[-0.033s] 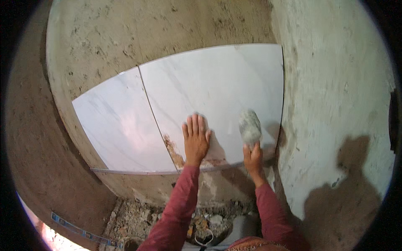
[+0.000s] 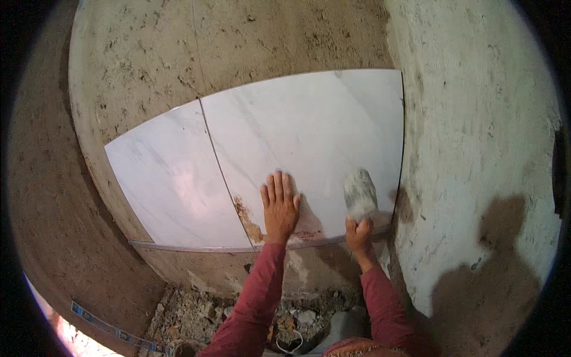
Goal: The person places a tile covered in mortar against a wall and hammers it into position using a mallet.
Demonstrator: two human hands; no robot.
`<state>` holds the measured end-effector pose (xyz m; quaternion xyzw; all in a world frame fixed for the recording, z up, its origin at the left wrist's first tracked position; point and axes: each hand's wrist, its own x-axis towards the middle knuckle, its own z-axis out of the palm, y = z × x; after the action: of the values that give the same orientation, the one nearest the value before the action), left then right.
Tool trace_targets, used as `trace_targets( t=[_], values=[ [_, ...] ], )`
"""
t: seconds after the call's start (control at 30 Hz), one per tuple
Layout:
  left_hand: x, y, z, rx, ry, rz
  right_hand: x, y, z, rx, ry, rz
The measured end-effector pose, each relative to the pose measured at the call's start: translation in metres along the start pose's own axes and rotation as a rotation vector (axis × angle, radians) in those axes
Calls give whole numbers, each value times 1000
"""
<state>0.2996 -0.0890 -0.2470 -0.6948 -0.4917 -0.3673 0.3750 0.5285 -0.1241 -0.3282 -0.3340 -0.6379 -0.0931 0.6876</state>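
Note:
Two white marbled tiles, a narrower left one (image 2: 160, 172) and a larger right one (image 2: 303, 125), sit side by side on a plastered wall. My left hand (image 2: 279, 211) lies flat on the lower middle of the large tile, fingers spread slightly, with brownish smears beside it. My right hand (image 2: 359, 237) grips a mallet with a pale, grey-stained head (image 2: 359, 190), which appears over the lower right of that tile; whether the head touches it I cannot tell. A thin strip (image 2: 190, 247) runs along the tiles' bottom edge.
Bare plaster (image 2: 267, 35) rises above the tiles, and a pale wall (image 2: 470, 119) with my shadow stands to the right. A darker wall (image 2: 47, 178) is at left, with a blue level (image 2: 113, 330) at lower left. Rubble (image 2: 196, 309) lies at the wall's foot around a white handle (image 2: 289, 346).
Both hands and the mallet head sit a little lower in the picture, as do the tiles' top edges. My left hand stays flat on the tile.

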Motion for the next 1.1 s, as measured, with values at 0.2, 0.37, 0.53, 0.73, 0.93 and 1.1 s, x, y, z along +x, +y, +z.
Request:
trace_targets(
  t=[0.2, 0.37, 0.53, 0.73, 0.93, 1.1],
  values=[
    [-36, -2, -22, -85, -94, -56, 25, -32, -3, 66, -173, 303],
    [-58, -9, -41, -110, -118, -44, 38, -73, 7, 55, -40, -119],
    [-60, -34, -42, -86, -103, -45, 38, -92, 46, 21, -241, 246],
    [-82, -50, -39, -125, -81, -70, 30, -105, 65, -10, -285, 192],
    [-136, -70, -35, -185, -127, -83, -6, -95, 91, -71, -264, 187],
    [-127, -83, -41, -195, -102, -100, -7, -90, 117, 42, -191, 176]
  ],
)
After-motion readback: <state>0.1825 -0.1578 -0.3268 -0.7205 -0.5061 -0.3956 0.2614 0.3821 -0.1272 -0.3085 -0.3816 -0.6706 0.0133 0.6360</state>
